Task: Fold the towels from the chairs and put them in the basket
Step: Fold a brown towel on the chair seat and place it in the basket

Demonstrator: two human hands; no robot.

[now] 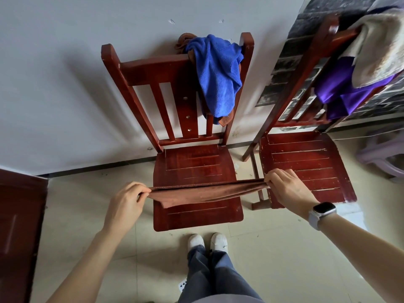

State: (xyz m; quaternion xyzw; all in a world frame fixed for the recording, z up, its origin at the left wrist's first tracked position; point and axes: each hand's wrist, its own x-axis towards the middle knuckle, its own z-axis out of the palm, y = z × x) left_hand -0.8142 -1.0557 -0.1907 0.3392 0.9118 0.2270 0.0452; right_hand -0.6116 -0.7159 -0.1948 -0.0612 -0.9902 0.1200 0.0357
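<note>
- Pinching one end each, the left hand and the right hand hold a brown towel stretched out between them.
- The left hand's fingers are curled in, with the towel's left end squeezed between them and the thumb.
- The right hand's fingers are bent over the towel's right end and nip it tight.
- The brown towel looks folded over, with two edges lying close together along the top.
- Its long side runs left to right, and the right end sits a little higher than the left.
- A loose flap of it hangs down near the left hand.
- The towel is held up in the air over the seat of the middle chair, across the front half of the seat.
- A watch with a pale strap is on the right wrist.
- On the back of the middle chair, at its top right corner, hangs a blue towel with a bit of brown cloth poking out behind it.
- To the right of the middle chair stands a second chair.
- A purple towel and a cream towel hang over its back.
- Just below the middle chair are the person's white shoes on the pale tiled floor.
- I cannot see a basket.
</note>
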